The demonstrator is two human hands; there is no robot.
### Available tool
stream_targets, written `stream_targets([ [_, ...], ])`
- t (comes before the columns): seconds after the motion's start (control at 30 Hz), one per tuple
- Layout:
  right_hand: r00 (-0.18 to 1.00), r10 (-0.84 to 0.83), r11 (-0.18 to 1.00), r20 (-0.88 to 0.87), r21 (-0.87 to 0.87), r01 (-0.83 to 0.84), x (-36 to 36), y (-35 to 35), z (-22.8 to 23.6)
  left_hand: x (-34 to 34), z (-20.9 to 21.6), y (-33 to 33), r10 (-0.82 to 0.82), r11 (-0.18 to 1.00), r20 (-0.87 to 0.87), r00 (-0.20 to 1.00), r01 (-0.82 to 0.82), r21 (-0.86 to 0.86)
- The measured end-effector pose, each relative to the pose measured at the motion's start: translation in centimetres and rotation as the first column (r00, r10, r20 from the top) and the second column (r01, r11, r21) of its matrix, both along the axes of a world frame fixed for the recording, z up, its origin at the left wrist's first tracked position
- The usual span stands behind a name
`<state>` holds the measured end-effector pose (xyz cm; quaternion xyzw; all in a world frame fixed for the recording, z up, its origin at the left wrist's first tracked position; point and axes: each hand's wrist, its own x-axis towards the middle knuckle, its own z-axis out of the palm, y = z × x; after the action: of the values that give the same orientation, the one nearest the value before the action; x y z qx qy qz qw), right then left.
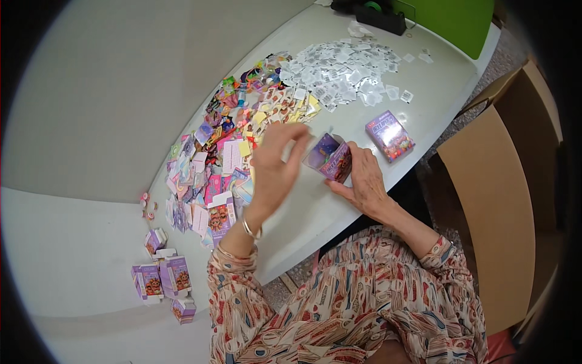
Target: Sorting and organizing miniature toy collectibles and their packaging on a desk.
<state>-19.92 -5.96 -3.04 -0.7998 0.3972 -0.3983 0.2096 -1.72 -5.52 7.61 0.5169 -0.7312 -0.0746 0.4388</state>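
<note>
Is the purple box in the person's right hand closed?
No, the purple box in the right hand has an open end, and its inside is visible.

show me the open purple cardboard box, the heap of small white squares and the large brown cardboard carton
open purple box [337, 164]: head view, on printed side
white heap [339, 68]: head view, near its middle
brown carton [494, 221]: head view, on flap

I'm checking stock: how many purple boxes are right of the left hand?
2: the open box in the right hand and the closed box on the table to its right. The cardboard carton may hide more.
</note>
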Motion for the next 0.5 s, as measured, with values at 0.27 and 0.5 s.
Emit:
stream_targets([
  [0.27, 1.0, 0.013, 1.0, 0.017, 0.015, -0.014, -0.2, 0.1, 1.1, -0.6, -2.0, 2.4, 0.1, 0.988, 0.214, 0.972, -0.072, -0.137],
  [0.5, 0.999, 0.041, 0.999, -0.02, -0.008, -0.041, -0.4, -0.2, 1.6, -0.8, -2.7, 4.3, 0.174, 0.979, -0.154, 0.973, -0.153, 0.135],
])
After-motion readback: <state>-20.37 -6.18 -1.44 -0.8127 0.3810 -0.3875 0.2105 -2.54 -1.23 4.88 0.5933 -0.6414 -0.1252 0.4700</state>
